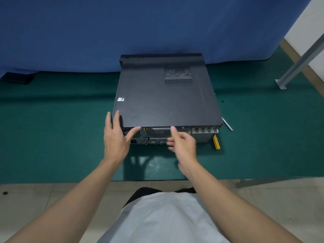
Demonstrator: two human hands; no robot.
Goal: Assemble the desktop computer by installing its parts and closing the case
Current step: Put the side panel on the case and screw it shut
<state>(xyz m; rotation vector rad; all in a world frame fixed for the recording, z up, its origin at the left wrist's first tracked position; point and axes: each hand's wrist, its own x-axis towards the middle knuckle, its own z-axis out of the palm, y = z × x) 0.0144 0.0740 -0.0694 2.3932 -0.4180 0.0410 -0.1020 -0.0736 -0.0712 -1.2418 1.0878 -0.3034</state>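
A black desktop computer case point(166, 99) lies flat on the green table mat, its side panel on top and its rear ports facing me. A vent grille point(178, 76) sits in the panel's far right area. My left hand point(116, 137) is at the case's near left corner, fingers spread along the left edge, thumb over the rear face. My right hand point(182, 142) hovers in front of the rear panel, fingers loosely curled, thumb raised near the panel's handle recess. Neither hand holds anything.
A yellow-handled screwdriver point(216, 142) lies by the case's near right corner, its metal shaft point(227, 124) showing beside the case. A small dark screw point(222, 101) rests on the green mat point(61, 128). A blue cloth hangs behind. A metal leg point(298, 62) stands far right.
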